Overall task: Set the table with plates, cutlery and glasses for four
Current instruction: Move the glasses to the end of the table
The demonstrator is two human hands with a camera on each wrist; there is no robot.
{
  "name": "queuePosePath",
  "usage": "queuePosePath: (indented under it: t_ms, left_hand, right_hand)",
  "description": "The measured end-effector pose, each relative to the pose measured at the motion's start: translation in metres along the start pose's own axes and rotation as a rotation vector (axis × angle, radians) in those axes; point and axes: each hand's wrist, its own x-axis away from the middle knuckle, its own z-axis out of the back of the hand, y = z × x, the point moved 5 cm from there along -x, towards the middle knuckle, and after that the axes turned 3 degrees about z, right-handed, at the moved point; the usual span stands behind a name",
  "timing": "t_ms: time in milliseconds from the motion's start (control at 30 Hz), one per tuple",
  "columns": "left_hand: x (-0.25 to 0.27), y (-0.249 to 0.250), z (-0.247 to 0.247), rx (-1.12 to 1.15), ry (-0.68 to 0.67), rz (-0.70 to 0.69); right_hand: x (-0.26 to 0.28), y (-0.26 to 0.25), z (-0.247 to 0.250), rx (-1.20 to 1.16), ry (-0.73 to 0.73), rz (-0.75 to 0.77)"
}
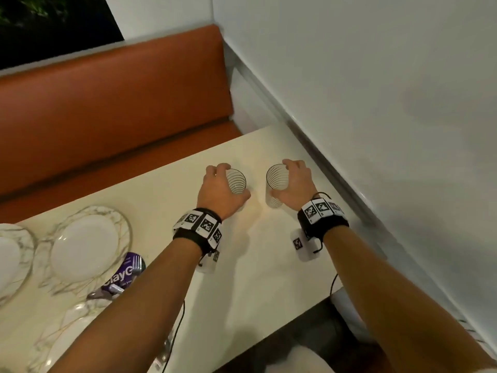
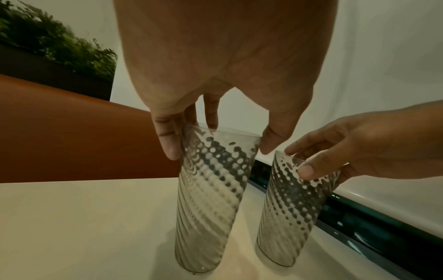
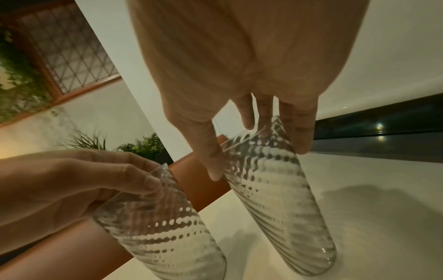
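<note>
Two tall clear glasses with dark spiral stripes stand upright on the cream table [image 1: 242, 265], side by side near its far right corner. My left hand [image 1: 220, 188] grips the left glass [image 1: 236, 181] near its rim, fingers on one side and thumb on the other. My right hand [image 1: 294, 183] holds the right glass [image 1: 275, 184] the same way. In the left wrist view the left glass [image 2: 210, 199] and right glass [image 2: 290, 208] both rest with their bases on the table. The right wrist view shows the right glass [image 3: 275, 189] and the left glass [image 3: 158, 227].
Marbled plates with gold veining lie at the table's left: one [image 1: 86, 249], another [image 1: 10, 259] at the edge, a third [image 1: 61, 343] near me. A purple packet [image 1: 126, 273] with cutlery lies between them. An orange bench [image 1: 107, 111] lines the far side; a white wall [image 1: 376, 103] runs along the right.
</note>
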Motion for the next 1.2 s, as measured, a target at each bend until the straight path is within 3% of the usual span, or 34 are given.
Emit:
queuePosePath:
  t_ms: [300,633,933,1200]
  left_hand:
    - [-0.081,0.042,-0.039,-0.033,-0.002,0.043]
    - [-0.126,0.059,-0.061,-0.081,-0.003,0.049]
    - [-0.139,0.075,-0.067,-0.018,-0.027,0.024]
    - [-0.117,0.067,-0.057,-0.039,-0.07,-0.017]
  right_hand:
    - [-0.084,0.029,0.021,0.018,-0.049,0.002]
    - [-0.136,0.029,0.026,0.02,-0.056,0.048]
    - [-0.153,0.023,0.029,0.076,-0.087,0.074]
    - [-0.125,0.005,0.052,0.244,-0.01,0.091]
